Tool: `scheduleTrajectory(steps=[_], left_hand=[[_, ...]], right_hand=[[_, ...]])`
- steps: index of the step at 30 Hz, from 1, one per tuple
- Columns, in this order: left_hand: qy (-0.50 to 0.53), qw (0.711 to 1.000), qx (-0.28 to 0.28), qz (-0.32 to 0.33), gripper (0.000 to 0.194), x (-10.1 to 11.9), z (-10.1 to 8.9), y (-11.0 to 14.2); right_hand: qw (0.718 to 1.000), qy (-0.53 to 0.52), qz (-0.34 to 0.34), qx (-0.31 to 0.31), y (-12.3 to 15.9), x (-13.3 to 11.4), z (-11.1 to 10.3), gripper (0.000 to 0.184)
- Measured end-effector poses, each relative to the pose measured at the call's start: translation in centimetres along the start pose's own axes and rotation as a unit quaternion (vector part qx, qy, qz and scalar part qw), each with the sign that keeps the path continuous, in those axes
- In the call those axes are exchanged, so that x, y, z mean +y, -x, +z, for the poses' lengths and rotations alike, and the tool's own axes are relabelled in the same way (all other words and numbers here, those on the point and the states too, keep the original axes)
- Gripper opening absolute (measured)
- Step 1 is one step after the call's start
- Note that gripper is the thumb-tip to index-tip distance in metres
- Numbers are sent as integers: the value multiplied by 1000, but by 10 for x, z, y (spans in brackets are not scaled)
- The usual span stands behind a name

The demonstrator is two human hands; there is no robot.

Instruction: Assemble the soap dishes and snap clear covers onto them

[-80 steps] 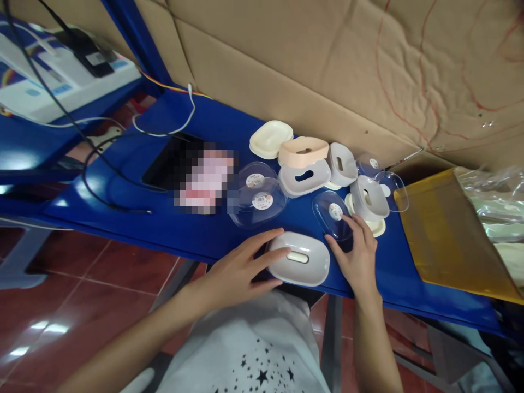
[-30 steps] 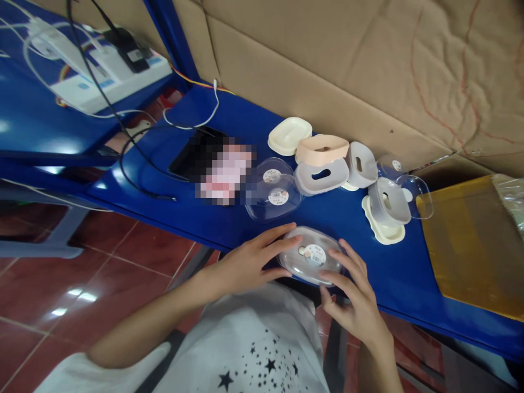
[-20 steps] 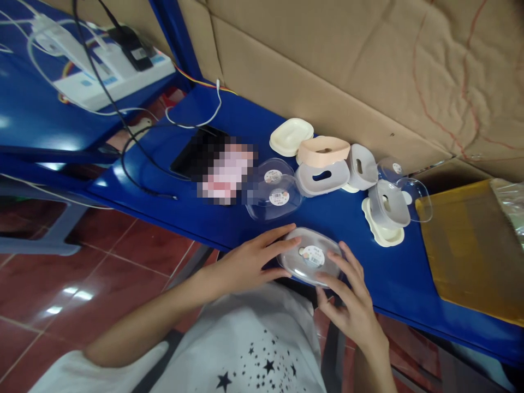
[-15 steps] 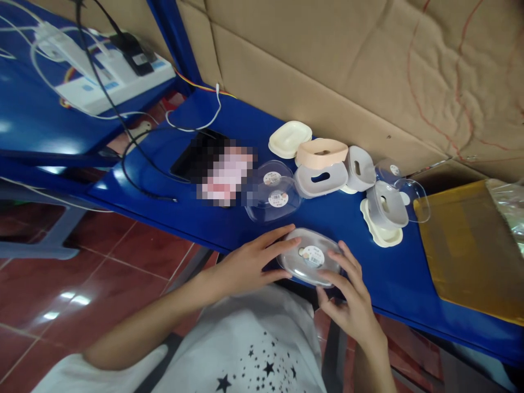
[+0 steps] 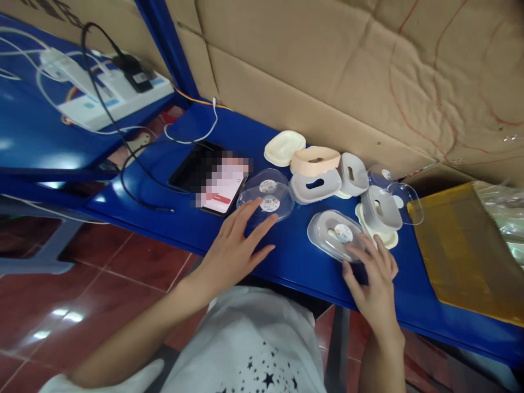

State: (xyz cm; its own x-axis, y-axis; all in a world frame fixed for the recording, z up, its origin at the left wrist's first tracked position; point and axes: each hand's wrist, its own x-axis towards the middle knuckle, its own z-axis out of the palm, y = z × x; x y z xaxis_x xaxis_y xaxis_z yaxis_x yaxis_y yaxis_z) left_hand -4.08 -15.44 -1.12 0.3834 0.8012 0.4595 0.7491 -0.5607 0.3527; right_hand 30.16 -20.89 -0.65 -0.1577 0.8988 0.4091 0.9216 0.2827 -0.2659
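My right hand [image 5: 374, 281] holds the right end of a soap box [image 5: 323, 232] with a clear lid and a round white label on top. Its thumb lies along the near edge, with the other fingers over the lid. To the left, my left hand [image 5: 229, 245] is open, fingers spread, at two overlapping clear lids [image 5: 250, 210]. The fingertips overlap the nearer lid's front edge; I cannot tell whether they press on it. Just behind my right fingers, a grey box part [image 5: 388, 218] with an oval hole stands on a cream tray [image 5: 392, 239].
Behind are a peach box part [image 5: 303, 165], grey box parts [image 5: 305, 192] and cream trays [image 5: 282, 147]. A phone [image 5: 225, 191] lies left, near a black cable [image 5: 126, 188] and a power strip [image 5: 94, 112]. A taped carton [image 5: 462, 256] stands right; cardboard [image 5: 295, 71] walls the back.
The lidded soap box has moved right and away from me, with my right hand on it. My left hand has left the box and moved left to the clear lids.
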Motion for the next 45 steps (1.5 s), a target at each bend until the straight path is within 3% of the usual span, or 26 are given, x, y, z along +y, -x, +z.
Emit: scheduleTrajectory(steps=[3, 8, 13, 17, 21, 26, 30, 33, 36, 38, 40, 42, 45], left_hand=[[-22, 1000, 0, -6, 63, -1, 3, -4], [-38, 999, 5, 4, 59, -4, 14, -5], [-50, 998, 22, 19, 56, -6, 19, -5], [-57, 998, 23, 25, 54, -5, 19, -6], [-59, 998, 23, 22, 52, -6, 20, -5], [-55, 998, 19, 9, 56, -7, 22, -4], [-47, 999, 22, 10, 57, -7, 22, -4], [-49, 998, 22, 11, 55, -6, 22, -4], [-37, 999, 24, 20, 53, -6, 18, -3], [-3, 998, 18, 52, 53, -8, 14, -1], [41, 993, 0, 107, 56, -9, 10, 2], [68, 985, -26, 159, 62, -11, 6, 4], [73, 977, -58, 190, 63, -10, 6, 5]], right_hand=[[999, 24, 19, 17, -2, 1, 4, 38], [999, -47, 5, -18, -2, 5, -1, 48], [996, 54, 69, 33, -8, 32, -8, 44], [988, 119, 99, 24, -4, 52, -1, 42], [983, 134, 123, 29, 0, 57, 8, 39], [986, 4, 157, 58, -10, 56, -6, 35], [957, -111, 234, 132, -11, 48, -30, 33], [934, -150, 274, 171, 0, 28, -41, 28], [954, -159, 184, 175, 13, -6, -41, 12], [977, -163, 58, 126, 19, -30, -36, 12], [982, -174, -41, 59, 22, -51, -27, 22], [979, -186, -87, -8, 24, -66, -17, 29], [972, -186, -102, -105, 24, -72, -4, 35]])
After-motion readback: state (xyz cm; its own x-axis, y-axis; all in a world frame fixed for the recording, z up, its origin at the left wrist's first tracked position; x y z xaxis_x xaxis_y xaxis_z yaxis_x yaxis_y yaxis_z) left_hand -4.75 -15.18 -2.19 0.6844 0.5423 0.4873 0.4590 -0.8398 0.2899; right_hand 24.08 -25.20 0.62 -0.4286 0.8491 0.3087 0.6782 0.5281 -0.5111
